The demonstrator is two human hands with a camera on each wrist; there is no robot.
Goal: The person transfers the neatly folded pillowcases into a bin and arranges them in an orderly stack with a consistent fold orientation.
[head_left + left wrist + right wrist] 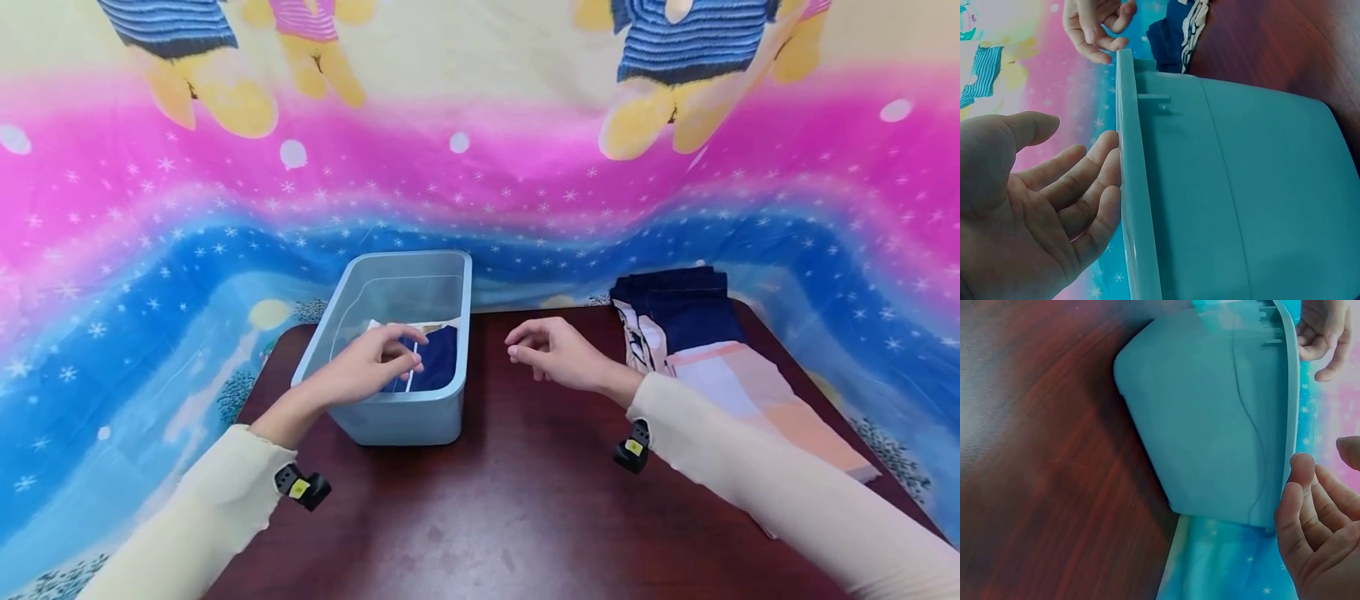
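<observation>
A blue-grey plastic bin (411, 417) stands at the left of the table, with folded dark blue cloth (438, 358) low inside it. Over the bin's near left part hovers my left hand (367, 365), fingers loosely bent and holding nothing. In the left wrist view its fingertips overlap the bin's rim (1135, 187); I cannot tell if they touch. My right hand (558, 354) hangs in the air to the right of the bin, loosely curled and without anything in it. Its palm and fingers (1300, 512) show beside the bin's side in the right wrist view.
To the right lie folded dark blue denim (690, 308), a patterned cloth (642, 337) and a pale pink and orange checked cloth (757, 400). Below them is the dark red-brown table (480, 508). A printed curtain (525, 192) surrounds the table's back and sides.
</observation>
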